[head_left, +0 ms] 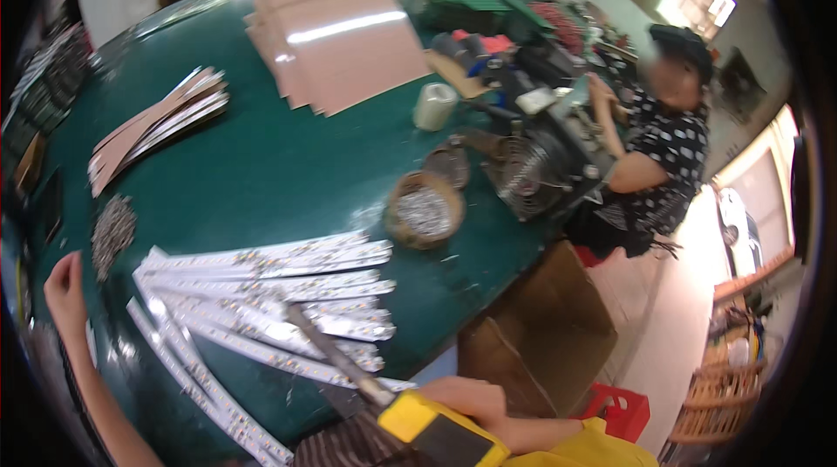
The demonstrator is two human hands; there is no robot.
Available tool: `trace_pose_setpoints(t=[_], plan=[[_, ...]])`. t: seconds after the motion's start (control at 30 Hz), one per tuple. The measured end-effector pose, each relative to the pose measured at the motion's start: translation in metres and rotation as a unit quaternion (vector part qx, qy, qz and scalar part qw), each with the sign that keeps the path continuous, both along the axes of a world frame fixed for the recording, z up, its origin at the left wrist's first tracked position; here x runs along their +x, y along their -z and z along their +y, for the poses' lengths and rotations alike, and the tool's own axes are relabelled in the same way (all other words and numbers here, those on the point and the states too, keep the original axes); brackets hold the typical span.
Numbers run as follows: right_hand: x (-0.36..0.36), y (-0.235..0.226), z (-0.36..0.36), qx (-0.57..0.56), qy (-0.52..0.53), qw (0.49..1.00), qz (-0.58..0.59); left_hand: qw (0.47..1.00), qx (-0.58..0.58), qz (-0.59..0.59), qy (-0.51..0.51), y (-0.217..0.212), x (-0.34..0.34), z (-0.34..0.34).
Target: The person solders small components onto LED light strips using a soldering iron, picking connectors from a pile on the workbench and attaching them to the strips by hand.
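My left hand (65,294) is raised at the left edge of the table, its fingers curled together; whatever is in them, if anything, is too small to make out. Beside it lies a heap of small grey metal pieces (113,231). My right hand (471,399), at the table's near edge, is closed around a yellow-and-black tool (440,434) with a long greyish shaft (336,354). That shaft slants up and left over a fanned-out spread of white LED light strips (270,279). Two more strips (196,380) lie apart, nearer to me.
On the green table (288,179) are a stack of pinkish-brown sheets (349,44), a bundle of strips (161,122), a white roll (434,107) and a round tub of small silvery parts (425,210). A person (663,136) works by a fan (527,175). Below sits an open carton (545,327).
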State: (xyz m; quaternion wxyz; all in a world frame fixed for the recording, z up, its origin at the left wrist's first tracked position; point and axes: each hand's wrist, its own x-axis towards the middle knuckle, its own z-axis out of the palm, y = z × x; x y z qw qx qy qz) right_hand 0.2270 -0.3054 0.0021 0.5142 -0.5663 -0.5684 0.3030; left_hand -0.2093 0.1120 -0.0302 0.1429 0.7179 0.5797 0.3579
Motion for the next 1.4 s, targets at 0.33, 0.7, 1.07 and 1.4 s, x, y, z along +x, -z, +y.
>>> trace_pose_setpoints(t=[0.33,0.7,1.07,1.4], plan=[[-0.008,0.002,-0.020,-0.170,0.066,0.979,-0.092,0.984,-0.132,-0.066,0.097,-0.039,0.161,-0.203],[-0.008,0.020,-0.038,-0.178,0.082,0.967,0.164,0.975,0.019,-0.012,0.220,-0.012,0.202,-0.238],[-0.012,0.016,-0.032,-0.094,0.046,0.991,-0.081,0.977,0.002,-0.005,0.212,-0.012,0.202,-0.241],[-0.013,0.012,-0.032,-0.160,0.031,0.984,-0.069,0.979,-0.005,-0.016,0.201,-0.015,0.207,-0.246]])
